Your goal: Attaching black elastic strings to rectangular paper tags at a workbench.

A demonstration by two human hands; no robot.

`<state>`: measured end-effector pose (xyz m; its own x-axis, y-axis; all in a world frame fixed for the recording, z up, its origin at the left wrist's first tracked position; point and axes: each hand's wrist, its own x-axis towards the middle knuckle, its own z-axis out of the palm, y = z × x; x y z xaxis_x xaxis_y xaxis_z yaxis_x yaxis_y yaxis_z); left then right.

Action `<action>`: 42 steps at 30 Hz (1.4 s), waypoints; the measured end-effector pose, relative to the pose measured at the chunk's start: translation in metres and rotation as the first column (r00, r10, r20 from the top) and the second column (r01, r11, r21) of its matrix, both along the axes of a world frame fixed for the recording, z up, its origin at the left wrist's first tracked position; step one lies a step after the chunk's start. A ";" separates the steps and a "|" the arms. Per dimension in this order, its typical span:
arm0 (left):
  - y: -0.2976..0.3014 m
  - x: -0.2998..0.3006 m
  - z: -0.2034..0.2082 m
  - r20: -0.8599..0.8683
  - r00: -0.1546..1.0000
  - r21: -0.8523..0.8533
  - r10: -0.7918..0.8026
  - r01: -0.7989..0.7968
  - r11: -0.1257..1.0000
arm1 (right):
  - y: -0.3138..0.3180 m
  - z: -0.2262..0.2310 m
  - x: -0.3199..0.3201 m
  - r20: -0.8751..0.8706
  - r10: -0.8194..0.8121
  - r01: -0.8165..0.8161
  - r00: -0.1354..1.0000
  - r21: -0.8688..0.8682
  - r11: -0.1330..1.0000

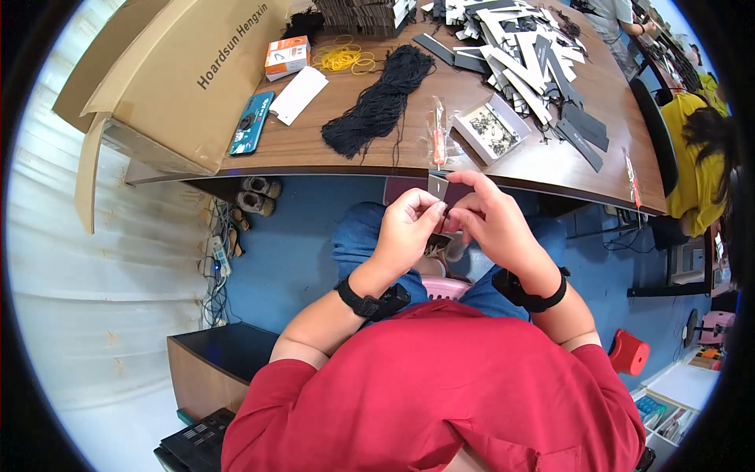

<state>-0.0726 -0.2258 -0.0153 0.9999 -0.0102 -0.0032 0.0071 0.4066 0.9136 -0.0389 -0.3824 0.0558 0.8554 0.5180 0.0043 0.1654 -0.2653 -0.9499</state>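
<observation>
In front of my chest, just off the table's near edge, my left hand (410, 228) pinches the lower end of a small dark grey hang tag (437, 186) between thumb and fingers. My right hand (495, 224) meets it at the same end, its index finger raised beside the tag and its thumb bent inward. Whatever its other fingertips grip is too small to make out. Beyond the tag, a small white box (464, 140) holds small dark pieces. A bundle of black cords (381, 98) lies to its left on the table.
The brown table (299, 157) carries a heap of black and white tags (527, 59), yellow rubber bands (342, 57), a phone (252, 124) and a large carton (173, 86). A pink basket (444, 289) sits between my legs. Someone in yellow (692, 157) sits at right.
</observation>
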 end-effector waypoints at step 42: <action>0.006 0.006 0.015 0.053 0.995 0.316 -0.090 0.069 0.946 | -0.011 -0.019 0.008 0.587 -0.013 0.062 0.810 -0.063 0.996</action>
<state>-0.0669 -0.2199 -0.0002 0.9940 -0.0989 0.0464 -0.0365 0.1000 0.9943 -0.0305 -0.3932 0.0364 0.7219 0.5053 0.4728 0.6721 -0.3493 -0.6529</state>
